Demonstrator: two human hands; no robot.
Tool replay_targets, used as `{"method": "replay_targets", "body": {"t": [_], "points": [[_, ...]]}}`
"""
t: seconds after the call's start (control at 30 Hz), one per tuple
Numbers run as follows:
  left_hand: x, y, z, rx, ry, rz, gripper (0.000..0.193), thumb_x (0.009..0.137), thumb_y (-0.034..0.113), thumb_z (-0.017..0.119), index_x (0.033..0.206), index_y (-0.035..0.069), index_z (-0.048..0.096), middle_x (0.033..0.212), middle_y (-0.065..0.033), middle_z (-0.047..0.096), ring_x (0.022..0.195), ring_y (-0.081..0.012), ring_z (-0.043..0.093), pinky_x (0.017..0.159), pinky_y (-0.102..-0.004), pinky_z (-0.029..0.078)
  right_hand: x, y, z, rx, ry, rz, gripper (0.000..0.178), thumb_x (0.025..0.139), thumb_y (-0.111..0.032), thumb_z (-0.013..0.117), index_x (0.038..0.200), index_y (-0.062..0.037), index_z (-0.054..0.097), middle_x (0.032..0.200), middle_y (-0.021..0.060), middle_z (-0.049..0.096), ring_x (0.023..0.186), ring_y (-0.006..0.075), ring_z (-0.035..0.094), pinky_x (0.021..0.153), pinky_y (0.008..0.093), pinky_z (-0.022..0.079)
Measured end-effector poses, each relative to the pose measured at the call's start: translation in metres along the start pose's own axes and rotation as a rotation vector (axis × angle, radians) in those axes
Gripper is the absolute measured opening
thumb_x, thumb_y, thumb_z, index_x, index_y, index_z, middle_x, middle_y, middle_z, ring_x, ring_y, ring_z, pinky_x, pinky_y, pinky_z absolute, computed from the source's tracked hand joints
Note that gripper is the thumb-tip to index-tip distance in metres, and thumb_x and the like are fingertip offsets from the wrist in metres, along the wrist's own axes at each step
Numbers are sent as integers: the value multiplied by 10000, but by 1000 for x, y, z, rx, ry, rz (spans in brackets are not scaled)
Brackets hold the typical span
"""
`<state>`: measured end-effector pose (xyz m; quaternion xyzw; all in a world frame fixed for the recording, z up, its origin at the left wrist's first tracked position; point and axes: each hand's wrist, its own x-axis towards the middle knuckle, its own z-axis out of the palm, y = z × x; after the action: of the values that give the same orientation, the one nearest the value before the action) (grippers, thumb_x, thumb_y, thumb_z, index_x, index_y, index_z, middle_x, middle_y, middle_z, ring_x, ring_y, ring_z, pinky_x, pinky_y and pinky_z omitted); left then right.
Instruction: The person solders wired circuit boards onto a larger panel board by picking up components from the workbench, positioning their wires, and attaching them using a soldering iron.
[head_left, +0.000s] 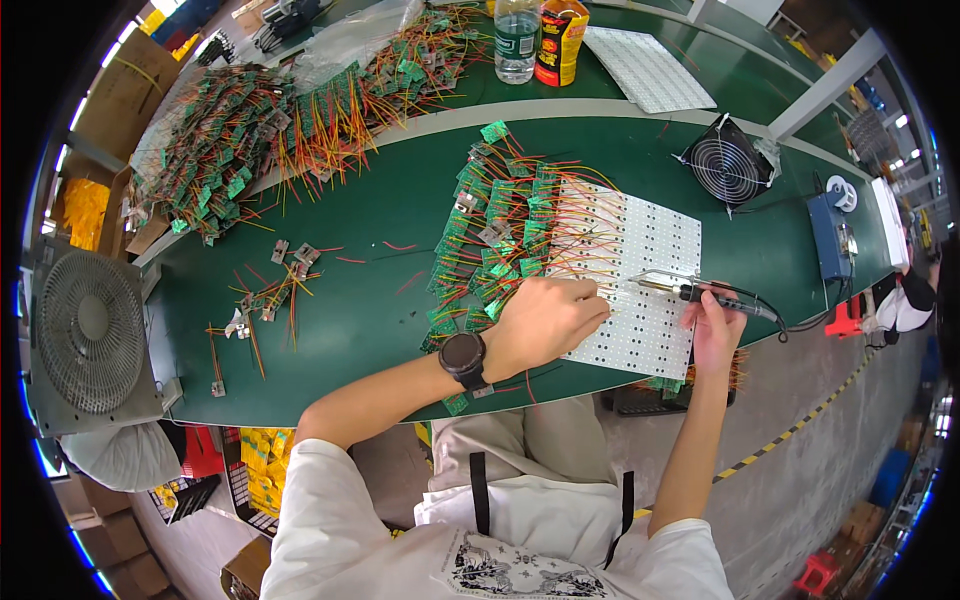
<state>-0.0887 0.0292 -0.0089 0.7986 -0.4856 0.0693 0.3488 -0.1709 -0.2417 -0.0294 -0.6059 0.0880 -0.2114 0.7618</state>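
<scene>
My right hand (715, 335) grips a soldering iron (690, 293) with a black handle, its metal tip pointing left above a white sheet dotted with holes (660, 235). Over the sheet's left part my left hand (550, 318) is closed in a pinch; what its fingers hold is hidden. Small green circuit boards (492, 225) lie in rows along the left side of the sheet. Red and yellow wires (590, 225) run from them onto the sheet. A black watch (463, 356) is on my left wrist.
Heaps of wired boards (225, 130) cover the back left; a few loose wired parts (280, 285) lie nearer. A round black fan (725, 165) and a blue soldering unit (828, 237) stand at right. Behind are two bottles (515, 50); a grey fan (95, 330) stands far left.
</scene>
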Motion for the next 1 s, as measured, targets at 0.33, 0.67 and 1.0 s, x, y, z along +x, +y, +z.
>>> {"method": "replay_targets", "body": {"t": [0.33, 0.67, 1.0], "points": [[-3, -1, 8, 35, 25, -17, 73, 799, 146, 646, 799, 82, 611, 710, -47, 538, 615, -232, 589, 522, -357, 471, -9, -2, 1, -15, 49, -73, 217, 857, -62, 644, 1038, 45, 589, 844, 116, 641, 563, 197, 604, 483, 299, 464], [-3, -2, 11, 56, 31, -49, 78, 787, 132, 644, 778, 77, 590, 718, -48, 519, 630, -226, 584, 531, -356, 475, -10, -1, 2, -90, -44, 1, 209, 827, -42, 654, 1009, 43, 598, 840, 116, 640, 539, 197, 601, 473, 308, 478], [-3, -3, 12, 58, 28, -38, 77, 776, 124, 659, 814, 69, 620, 744, -48, 552, 645, -227, 591, 550, -350, 484, -11, -2, 4, -122, -68, 1, 206, 828, -27, 651, 1006, 58, 590, 843, 121, 642, 567, 200, 616, 512, 310, 485]]}}
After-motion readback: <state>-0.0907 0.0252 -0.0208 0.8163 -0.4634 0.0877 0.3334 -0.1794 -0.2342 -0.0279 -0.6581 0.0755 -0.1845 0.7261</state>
